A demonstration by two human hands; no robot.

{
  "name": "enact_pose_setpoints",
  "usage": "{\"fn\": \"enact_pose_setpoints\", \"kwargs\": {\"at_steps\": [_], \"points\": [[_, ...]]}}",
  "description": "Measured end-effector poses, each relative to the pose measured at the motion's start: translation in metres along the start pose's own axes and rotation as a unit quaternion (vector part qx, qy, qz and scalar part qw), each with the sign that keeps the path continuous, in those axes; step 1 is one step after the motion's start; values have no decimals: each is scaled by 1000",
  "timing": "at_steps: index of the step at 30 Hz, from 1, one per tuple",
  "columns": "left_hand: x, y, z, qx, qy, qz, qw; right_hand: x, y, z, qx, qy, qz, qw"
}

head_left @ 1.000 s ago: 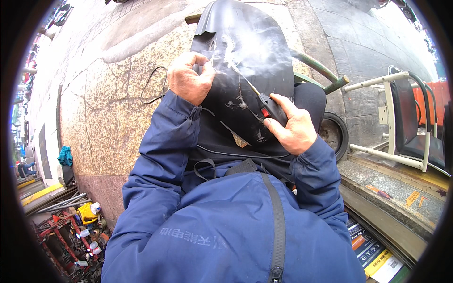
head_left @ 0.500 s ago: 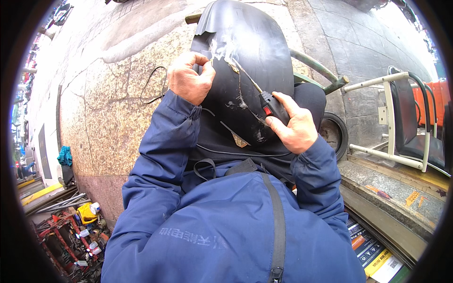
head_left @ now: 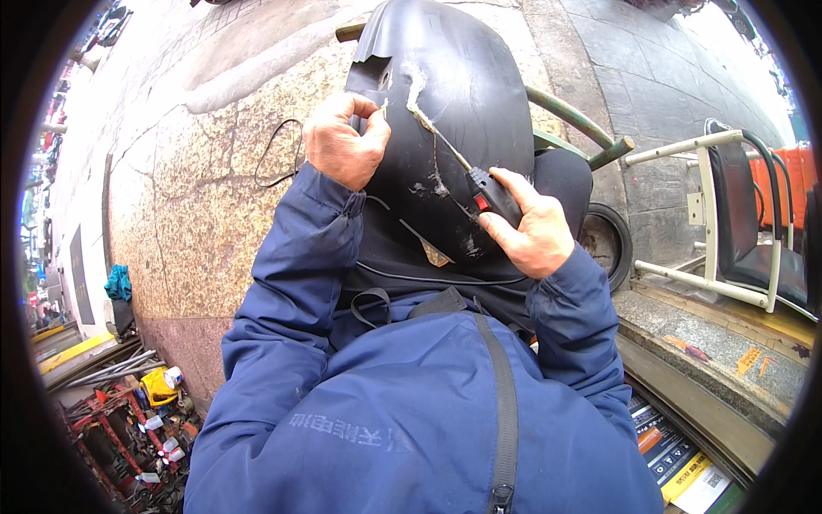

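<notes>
A curved black plastic panel point(head_left: 484, 90) lies across my lap, with a broken notch at its upper left. Down its face runs a crack with a pale, rough seam point(head_left: 416, 96) along the upper part. In my right hand point(head_left: 543, 231) is a soldering iron point(head_left: 493, 197) with a black handle and a red switch. Its thin metal shaft points up and left, the tip at the pale seam. My left hand point(head_left: 347, 144) is by the panel's left edge, thumb and forefinger pinched on a small pale thing too small to name.
Right of my knee lie a tyre point(head_left: 604, 244) and a green metal bar point(head_left: 572, 116). Farther right stands a metal-framed chair point(head_left: 712, 206). At the lower left is a red rack of tools point(head_left: 116, 428) with a yellow container point(head_left: 157, 387). A thin black cable loop point(head_left: 272, 154) lies on the ground.
The white smoke around the iron's tip has thinned away, showing the pale seam more plainly. My right hand and the iron have shifted slightly left; my left hand stays put.
</notes>
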State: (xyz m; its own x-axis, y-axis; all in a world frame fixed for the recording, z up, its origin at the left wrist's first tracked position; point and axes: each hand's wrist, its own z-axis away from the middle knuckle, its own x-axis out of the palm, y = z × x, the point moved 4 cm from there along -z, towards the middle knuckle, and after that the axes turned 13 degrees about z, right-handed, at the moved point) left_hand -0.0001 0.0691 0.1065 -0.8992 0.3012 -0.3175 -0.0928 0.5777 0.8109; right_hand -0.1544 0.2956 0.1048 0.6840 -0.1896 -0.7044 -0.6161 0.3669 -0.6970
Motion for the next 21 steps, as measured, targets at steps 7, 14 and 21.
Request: {"fn": "enact_pose_setpoints", "kwargs": {"at_steps": [7, 14, 21], "points": [[-1, -1, 1, -16, -24, -30, 999, 0, -2, 2, 12, -10, -12, 1000], [-1, -2, 2, -11, -19, -38, 999, 5, -3, 3, -11, 0, -9, 1000], [-1, -2, 1, -17, -21, -30, 999, 4, -1, 5, -8, 12, -14, 1000]]}}
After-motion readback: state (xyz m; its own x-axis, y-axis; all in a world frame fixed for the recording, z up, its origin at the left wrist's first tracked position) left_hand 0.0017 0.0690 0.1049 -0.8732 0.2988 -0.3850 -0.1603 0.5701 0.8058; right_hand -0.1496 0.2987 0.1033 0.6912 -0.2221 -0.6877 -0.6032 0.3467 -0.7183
